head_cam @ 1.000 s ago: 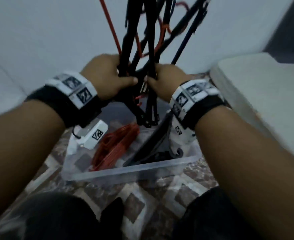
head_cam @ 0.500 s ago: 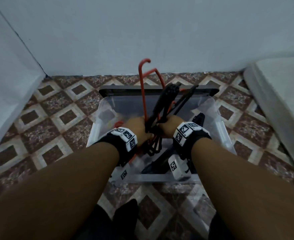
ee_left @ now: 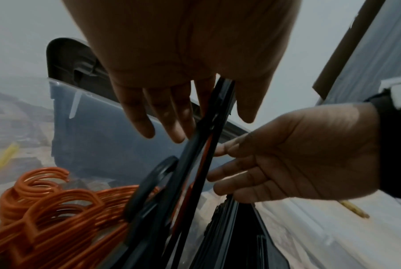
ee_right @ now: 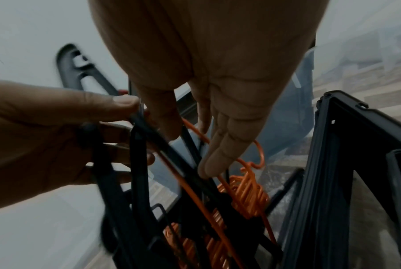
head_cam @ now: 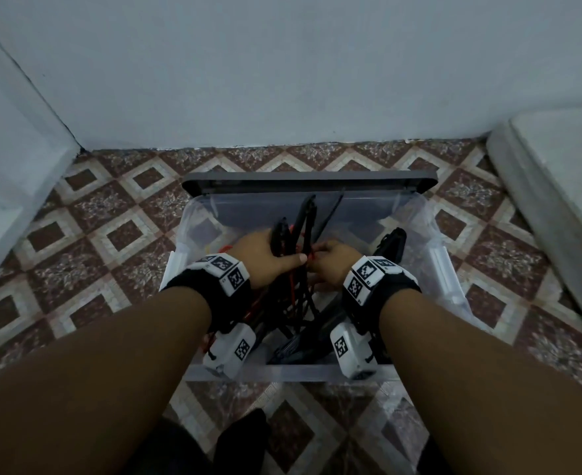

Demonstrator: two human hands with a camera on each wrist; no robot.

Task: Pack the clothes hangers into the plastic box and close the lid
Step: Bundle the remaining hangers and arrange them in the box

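A clear plastic box (head_cam: 450,279) stands on the floor, its grey lid (head_cam: 310,180) upright behind the far rim. Both hands are inside the box. My left hand (head_cam: 269,258) grips a bundle of black and orange hangers (head_cam: 306,217), thumb over them and fingers curled round the black ones (ee_right: 139,154). My right hand (head_cam: 334,262) rests against the same bundle with straight fingers; one fingertip (ee_right: 208,169) touches an orange hanger. A pile of orange hangers (ee_left: 45,200) lies on the box's left side. Black hangers (head_cam: 392,245) lean on its right side.
The box sits on a patterned tile floor (head_cam: 111,234) close to a white wall. A white slab (head_cam: 556,186) lies along the right, a white panel (head_cam: 8,166) along the left. My dark-clothed knees are at the bottom edge.
Both hands have lowered the hanger bundle from up in front of the wall down into the box. The orange hook that stuck up above the rim is now inside.
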